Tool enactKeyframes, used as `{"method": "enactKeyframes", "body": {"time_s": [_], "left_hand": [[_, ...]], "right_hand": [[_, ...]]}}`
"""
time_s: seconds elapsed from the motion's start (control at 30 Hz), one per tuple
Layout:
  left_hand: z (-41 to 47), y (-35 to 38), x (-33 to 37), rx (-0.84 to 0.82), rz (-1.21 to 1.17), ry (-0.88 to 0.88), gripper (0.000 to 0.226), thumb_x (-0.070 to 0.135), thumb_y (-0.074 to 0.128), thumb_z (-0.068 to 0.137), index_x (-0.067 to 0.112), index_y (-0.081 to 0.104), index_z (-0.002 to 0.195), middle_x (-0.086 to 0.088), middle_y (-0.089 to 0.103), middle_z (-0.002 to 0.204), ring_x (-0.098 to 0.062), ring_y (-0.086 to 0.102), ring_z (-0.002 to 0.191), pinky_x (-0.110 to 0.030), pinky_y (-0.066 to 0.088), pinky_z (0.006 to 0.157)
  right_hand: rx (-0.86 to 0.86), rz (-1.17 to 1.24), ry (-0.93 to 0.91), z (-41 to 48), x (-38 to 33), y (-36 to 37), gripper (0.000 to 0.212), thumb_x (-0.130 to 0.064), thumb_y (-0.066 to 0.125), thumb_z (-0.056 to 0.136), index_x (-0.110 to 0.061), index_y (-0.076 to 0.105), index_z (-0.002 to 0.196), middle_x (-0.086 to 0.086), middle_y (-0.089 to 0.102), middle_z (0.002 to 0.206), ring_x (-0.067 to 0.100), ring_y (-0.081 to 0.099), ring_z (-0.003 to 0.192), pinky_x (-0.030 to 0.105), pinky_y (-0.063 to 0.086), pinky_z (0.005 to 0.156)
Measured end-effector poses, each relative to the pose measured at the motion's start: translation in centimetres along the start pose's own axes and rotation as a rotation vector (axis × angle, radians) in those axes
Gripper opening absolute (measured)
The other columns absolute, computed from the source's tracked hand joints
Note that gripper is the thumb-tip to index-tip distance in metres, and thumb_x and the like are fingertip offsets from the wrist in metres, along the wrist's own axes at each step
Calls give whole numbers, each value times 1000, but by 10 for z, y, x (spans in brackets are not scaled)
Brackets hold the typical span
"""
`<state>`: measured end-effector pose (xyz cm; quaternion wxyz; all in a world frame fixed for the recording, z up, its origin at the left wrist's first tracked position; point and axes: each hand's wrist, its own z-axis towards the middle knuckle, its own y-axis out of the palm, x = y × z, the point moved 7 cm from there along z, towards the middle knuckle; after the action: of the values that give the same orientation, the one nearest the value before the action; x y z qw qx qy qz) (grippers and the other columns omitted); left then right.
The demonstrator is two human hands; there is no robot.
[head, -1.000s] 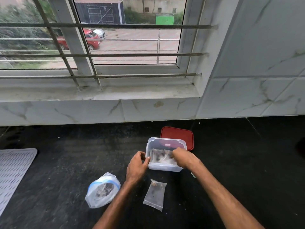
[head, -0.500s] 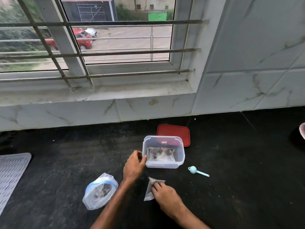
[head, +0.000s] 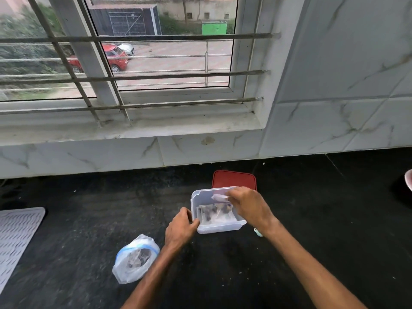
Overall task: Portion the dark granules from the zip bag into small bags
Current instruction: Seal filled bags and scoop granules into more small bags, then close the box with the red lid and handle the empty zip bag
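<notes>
Our right hand [head: 247, 206] pinches what looks like a small bag [head: 219, 197], blurred in the view, just above the clear tub [head: 220, 228], probably to drop it among the filled packets [head: 214, 214] lying inside. Our left hand [head: 180, 228] curls round the tub's near corner, we judge to keep it from sliding. The zip bag [head: 133, 259] of dark granules sits mouth-up just outside our left forearm, within easy reach, and the red lid [head: 234, 179] lies beyond the tub, out of the way.

Your left hand [head: 180, 228] grips the clear container [head: 219, 228] at its near-left corner. Your right hand [head: 247, 206] pinches a small bag [head: 219, 198] over its opening. Red lid [head: 234, 179] lies just behind. Zip bag [head: 133, 259] with dark granules sits near-left on the black counter [head: 312, 219], apart from the container.
</notes>
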<state>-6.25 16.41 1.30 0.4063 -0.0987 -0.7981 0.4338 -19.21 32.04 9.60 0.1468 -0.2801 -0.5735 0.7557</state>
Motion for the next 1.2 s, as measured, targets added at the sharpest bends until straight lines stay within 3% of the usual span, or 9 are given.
{"method": "enactKeyframes", "body": {"time_s": [0.13, 0.17, 0.4, 0.6, 0.77, 0.87, 1.0, 1.07, 1.2], "left_hand": [[0, -1, 0, -25, 11, 5, 23, 42, 60, 89, 23, 49, 98, 7, 64, 94, -12, 63, 80, -33, 53, 74], [-1, 0, 0, -34, 19, 12, 23, 41, 60, 88, 24, 49, 98, 7, 65, 94, -12, 63, 81, -34, 54, 75], [-3, 3, -5, -93, 90, 29, 22, 43, 58, 87, 25, 51, 98, 7, 67, 95, -12, 64, 82, -33, 54, 77], [-15, 3, -7, -89, 127, 4, 22, 42, 56, 88, 23, 49, 98, 6, 67, 94, -14, 64, 81, -33, 51, 73], [-26, 4, -11, -94, 144, -28, 21, 40, 54, 87, 22, 48, 97, 6, 65, 92, -15, 64, 80, -35, 54, 75], [-36, 4, -13, -85, 138, -58, 21, 37, 54, 86, 21, 47, 97, 4, 66, 92, -18, 63, 81, -35, 51, 73], [-46, 9, -20, -61, 78, -78, 21, 39, 55, 87, 22, 49, 97, 7, 66, 92, -14, 65, 83, -38, 55, 79], [-50, 11, -21, -48, 61, -72, 22, 43, 55, 91, 24, 51, 99, 9, 66, 94, -11, 64, 85, -36, 54, 80], [-53, 5, -21, 40, -61, -84, 34, 54, 54, 92, 25, 54, 110, 12, 65, 104, -7, 62, 94, -33, 52, 86]], "right_hand": [[-612, -25, 92, -12, 17, 74, 17, -21, 56, 98, -11, 67, 105, 9, 66, 108, 25, 64, 93, 34, 49, 77], [-637, 65, 112, -15, 19, 78, 21, -27, 55, 99, -12, 68, 104, 8, 68, 106, 25, 64, 92, 33, 48, 77], [173, 327, 224, 9, 73, 16, 18, -18, 64, 94, -11, 73, 109, 2, 74, 106, 14, 67, 95, 22, 49, 86], [-241, 126, 273, 44, 125, 78, 52, -30, 60, 96, -12, 48, 144, 9, 37, 157, 21, 31, 146, 32, 25, 118], [-535, -120, 218, 48, 130, 124, 81, -56, 53, 92, -18, 22, 156, 8, 10, 165, 27, 7, 152, 56, 17, 119], [-516, -150, 219, 38, 133, 133, 84, -55, 56, 91, -15, 19, 156, 9, 10, 165, 31, 12, 151, 55, 23, 116], [-370, -353, 62, 36, 129, 130, 57, -44, 53, 97, -9, 43, 141, 18, 44, 149, 36, 47, 134, 47, 52, 92], [-342, -548, -64, 35, 125, 127, 38, -29, 56, 93, -13, 58, 128, 19, 65, 123, 34, 69, 103, 41, 61, 71], [-151, -610, -171, 48, 119, 79, 33, -24, 85, 64, -16, 70, 93, 1, 63, 63, 18, 63, 45, 26, 46, 35]]}}
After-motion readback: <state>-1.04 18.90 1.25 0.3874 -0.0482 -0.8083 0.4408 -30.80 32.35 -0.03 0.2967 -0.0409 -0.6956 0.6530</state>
